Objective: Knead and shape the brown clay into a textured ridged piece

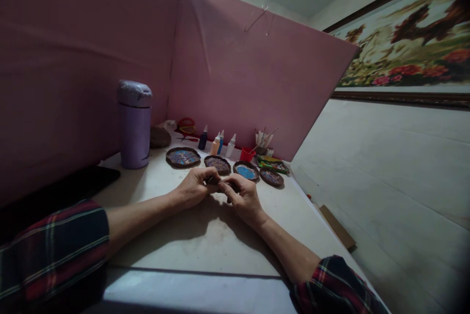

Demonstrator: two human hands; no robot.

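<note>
My left hand point(198, 186) and my right hand point(242, 196) meet over the white table point(205, 255). Both are closed, fingertips close together, round small dark brown material point(212, 181) whose shape is mostly hidden by the fingers. Just beyond them lie several dark-rimmed round pieces: one with blue and purple swirls point(183, 157), a purplish one point(217, 164), one with a bright blue middle point(246, 172) and a mottled one point(271, 177).
A purple tumbler point(135, 128) stands at the left, beside a brown lump point(159, 137). Behind the round pieces are scissors point(187, 138), several paint bottles point(215, 144), a red cup point(247, 154) and a green packet point(272, 163). Pink panels point(249, 74) border the table.
</note>
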